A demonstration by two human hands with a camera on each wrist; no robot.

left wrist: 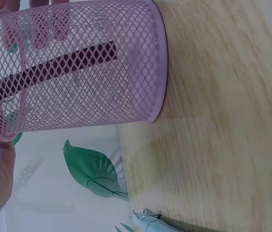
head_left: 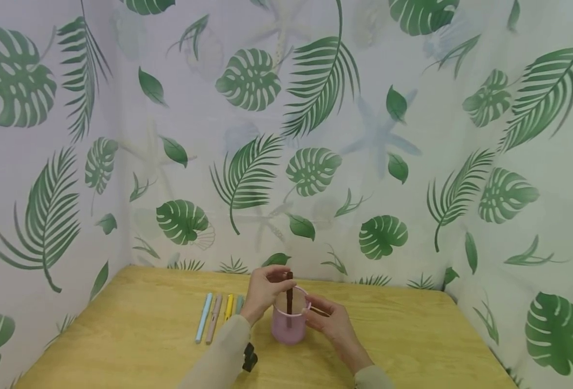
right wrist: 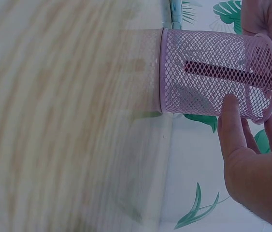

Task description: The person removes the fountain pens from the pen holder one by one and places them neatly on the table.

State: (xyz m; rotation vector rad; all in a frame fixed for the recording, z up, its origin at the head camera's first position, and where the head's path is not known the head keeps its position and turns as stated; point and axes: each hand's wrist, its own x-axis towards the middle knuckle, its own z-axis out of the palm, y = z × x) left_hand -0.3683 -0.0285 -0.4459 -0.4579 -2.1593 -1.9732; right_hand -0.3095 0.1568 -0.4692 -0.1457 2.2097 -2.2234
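Observation:
A pink mesh pen holder [head_left: 286, 336] stands upright on the wooden table in front of me. My left hand [head_left: 263, 294] pinches a dark brown pen [head_left: 289, 300] near its top, over the mouth of the holder. Through the mesh in the left wrist view, the lower part of the pen [left wrist: 70, 63] shows inside, its end short of the base. On the other side, my right hand [head_left: 332, 322] holds the holder near its rim. The right wrist view shows one right finger [right wrist: 231, 118] along the mesh wall and the thumb at the rim.
Left of the holder, several pens lie side by side: a light blue pen [head_left: 204, 317], a mauve pen [head_left: 214, 319], a yellow pen [head_left: 229, 307] and a teal pen [head_left: 239, 304], partly behind my left arm. A leaf-patterned curtain [head_left: 267, 178] borders the table [head_left: 403, 335].

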